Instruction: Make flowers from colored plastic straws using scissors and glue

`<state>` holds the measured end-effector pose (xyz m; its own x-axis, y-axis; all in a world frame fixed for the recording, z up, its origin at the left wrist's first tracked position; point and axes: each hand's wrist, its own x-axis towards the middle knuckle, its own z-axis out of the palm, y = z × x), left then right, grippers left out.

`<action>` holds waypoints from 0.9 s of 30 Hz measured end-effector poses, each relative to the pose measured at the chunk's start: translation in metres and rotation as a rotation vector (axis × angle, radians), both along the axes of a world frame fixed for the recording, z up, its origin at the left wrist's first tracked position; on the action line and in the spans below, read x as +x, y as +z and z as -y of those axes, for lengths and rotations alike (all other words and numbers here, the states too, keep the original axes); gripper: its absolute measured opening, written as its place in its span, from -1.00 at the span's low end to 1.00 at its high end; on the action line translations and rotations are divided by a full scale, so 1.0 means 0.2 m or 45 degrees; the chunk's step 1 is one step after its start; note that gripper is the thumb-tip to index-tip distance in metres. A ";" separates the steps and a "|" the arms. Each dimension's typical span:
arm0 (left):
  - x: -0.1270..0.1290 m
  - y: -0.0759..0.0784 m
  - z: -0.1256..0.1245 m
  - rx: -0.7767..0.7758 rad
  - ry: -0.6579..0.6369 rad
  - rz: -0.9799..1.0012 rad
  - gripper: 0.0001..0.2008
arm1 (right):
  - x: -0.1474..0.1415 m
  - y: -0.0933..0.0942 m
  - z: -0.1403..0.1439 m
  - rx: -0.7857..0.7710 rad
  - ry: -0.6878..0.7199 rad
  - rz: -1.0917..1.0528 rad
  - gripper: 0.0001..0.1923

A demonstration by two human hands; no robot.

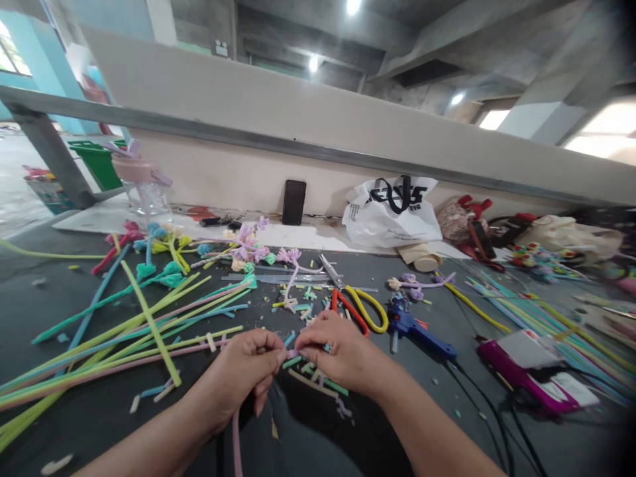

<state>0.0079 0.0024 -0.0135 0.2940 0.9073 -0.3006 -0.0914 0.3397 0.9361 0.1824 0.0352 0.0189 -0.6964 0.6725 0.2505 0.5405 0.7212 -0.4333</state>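
Observation:
My left hand (248,364) is closed in a pinch around a pinkish-purple pipe cleaner (237,440), whose long tail hangs below the palm. Its short tip comes out towards my right hand (338,348), whose thumb and fingers are pressed together on that end. The fingers partly hide the tip. Short cut pieces of pipe cleaner (313,384) lie under and around both hands. Just beyond my right hand, scissors (368,308) with red and yellow handles rest on the dark table. A blue glue gun (420,333) lies to the right.
Long coloured pipe cleaners (149,324) spread across the left side. Finished fuzzy flowers (248,245) lie behind them. A phone (294,202) leans on the back panel, near a white bag (392,212). A magenta device (521,377) with black cables sits right; a clear bottle (144,192) stands left.

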 end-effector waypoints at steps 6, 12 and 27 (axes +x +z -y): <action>0.00 0.00 -0.01 0.009 0.032 0.008 -0.79 | 0.01 0.01 0.01 -0.056 -0.113 -0.061 -0.83; -0.02 -0.01 -0.02 -0.031 0.040 0.174 -0.77 | 0.04 -0.01 -0.02 -0.268 -0.179 -0.251 -0.67; -0.04 0.02 -0.02 -0.086 0.025 0.501 -0.77 | 0.03 -0.04 -0.06 0.007 -0.179 -0.427 -0.82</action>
<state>0.0007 0.0059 -0.0090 0.3816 0.8958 -0.2278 -0.4456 0.3942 0.8038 0.1888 0.0472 0.0099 -0.4756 0.7539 0.4533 0.4629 0.6526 -0.5998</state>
